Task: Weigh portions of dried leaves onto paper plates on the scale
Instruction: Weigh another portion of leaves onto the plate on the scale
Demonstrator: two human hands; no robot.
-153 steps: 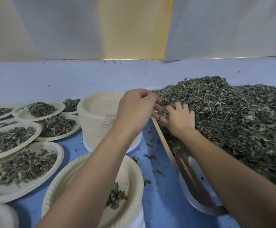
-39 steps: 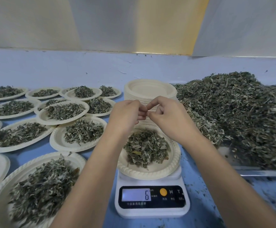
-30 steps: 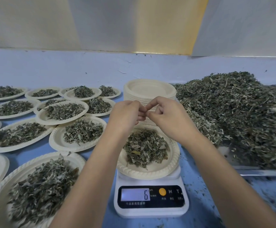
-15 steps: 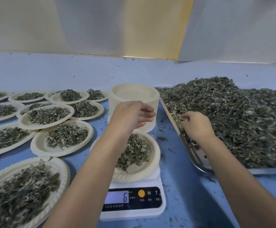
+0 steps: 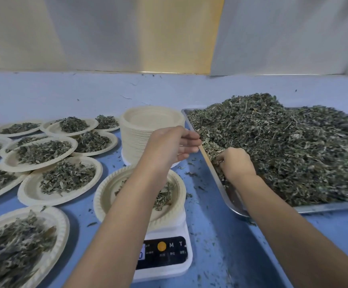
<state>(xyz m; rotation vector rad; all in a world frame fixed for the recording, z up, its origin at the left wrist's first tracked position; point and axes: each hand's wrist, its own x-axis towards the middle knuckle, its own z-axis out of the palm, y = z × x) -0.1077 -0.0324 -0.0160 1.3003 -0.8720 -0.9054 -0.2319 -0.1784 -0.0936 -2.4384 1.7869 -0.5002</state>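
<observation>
While our left hand (image 5: 169,146) hovers with straight, loose fingers above the plate (image 5: 101,196) on the scale (image 5: 164,274), our right hand (image 5: 236,165) pinches leaves (image 5: 293,152) at the tray's (image 5: 324,207) left edge.

The only legible marks stood on the black front panel of the white scale (image 5: 169,265), low in the frame just right of centre: the white letters "M" and "T" beside an orange round button (image 5: 161,246). Small white characters beneath them were too blurred to read. The lit display (image 5: 141,254) was mostly hidden behind the left forearm (image 5: 115,225), its reading unreadable.
</observation>
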